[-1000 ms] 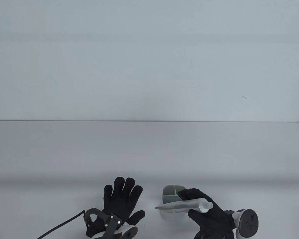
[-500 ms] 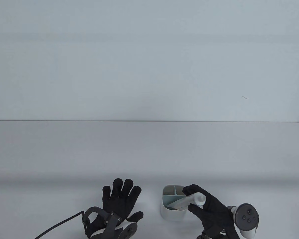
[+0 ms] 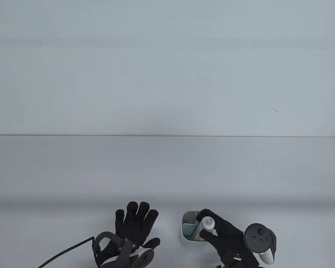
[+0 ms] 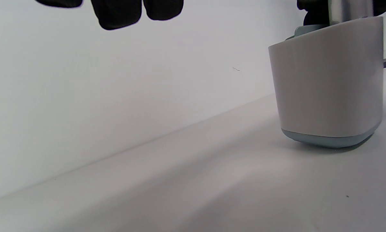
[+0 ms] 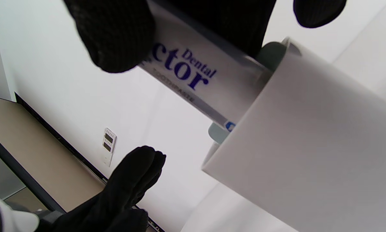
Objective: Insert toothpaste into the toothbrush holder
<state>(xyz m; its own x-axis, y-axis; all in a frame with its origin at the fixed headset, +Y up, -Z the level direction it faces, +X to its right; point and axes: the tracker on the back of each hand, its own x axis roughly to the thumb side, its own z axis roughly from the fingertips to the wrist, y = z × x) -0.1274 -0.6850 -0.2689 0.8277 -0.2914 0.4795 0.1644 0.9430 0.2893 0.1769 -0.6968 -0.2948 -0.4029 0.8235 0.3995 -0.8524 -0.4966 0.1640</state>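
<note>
The right hand (image 3: pixel 223 231) gripped the toothpaste tube (image 3: pixel 205 227), partly inside the toothbrush holder (image 3: pixel 185 237); the left hand (image 3: pixel 134 226) lay open, so an off-axis push risked tipping the unsteadied holder

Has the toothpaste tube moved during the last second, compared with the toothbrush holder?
Yes. The toothpaste tube lay flat across the toothbrush holder; the right hand has stood it upright, cap up, and lowered it into the holder.

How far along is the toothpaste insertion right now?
Mostly done: the toothpaste tube stands cap-up with its lower end inside the toothbrush holder. In hand: the right hand grips its top. Left: let go and withdraw. The left hand lies flat on the table, apart.
</note>
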